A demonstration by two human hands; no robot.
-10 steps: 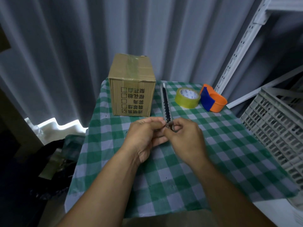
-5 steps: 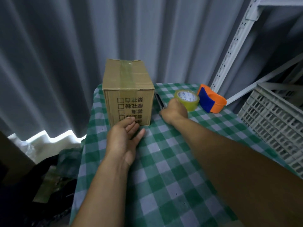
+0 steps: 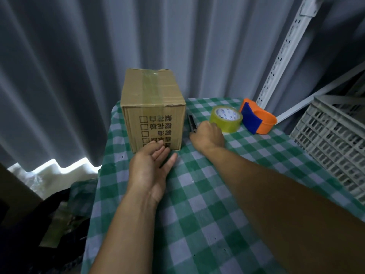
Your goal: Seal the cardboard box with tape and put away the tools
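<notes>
A brown cardboard box stands at the far left of the checked table, with a strip of clear tape along its top and down its front. My left hand is open, fingertips touching the box's lower front. My right hand is closed around the near end of a dark utility knife, which lies on the cloth between the box and a yellowish tape roll. Most of the knife's handle is hidden under my fingers.
An orange and blue tape dispenser lies right of the roll. A grey plastic crate stands off the table's right side, under a white slotted shelf post. Grey curtains hang behind. The green checked cloth covers the table.
A second ago both hands held the knife near me. My right hand has since carried it forward and down beside the box, while my left hand let go and opened against the box front.
</notes>
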